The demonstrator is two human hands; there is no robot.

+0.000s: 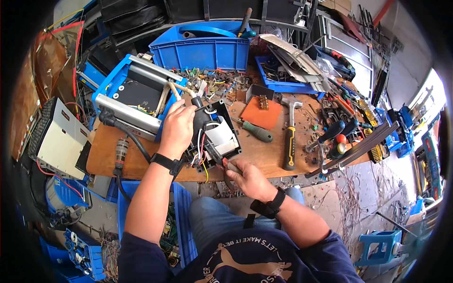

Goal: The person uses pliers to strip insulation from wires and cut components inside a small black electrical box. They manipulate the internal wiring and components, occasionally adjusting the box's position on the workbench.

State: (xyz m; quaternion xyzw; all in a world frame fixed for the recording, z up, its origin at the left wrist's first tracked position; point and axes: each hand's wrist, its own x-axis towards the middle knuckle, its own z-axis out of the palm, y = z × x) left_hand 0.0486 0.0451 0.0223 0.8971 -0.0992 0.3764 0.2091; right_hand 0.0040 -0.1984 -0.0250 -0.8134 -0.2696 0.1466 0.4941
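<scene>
A black open-framed electronic unit (214,137) lies at the near edge of the wooden workbench (264,151), its inside showing a white boxy part and a tangle of red, yellow and white wires. The left hand (177,127) is closed over the unit's left side, pinching a black plug at the top. The right hand (247,179) grips dark-handled pliers (227,166) whose tip meets the unit's lower corner.

We look steeply down from our head, close over our workbench (264,155) and lap, straight edges bowing toward the rim.
</scene>
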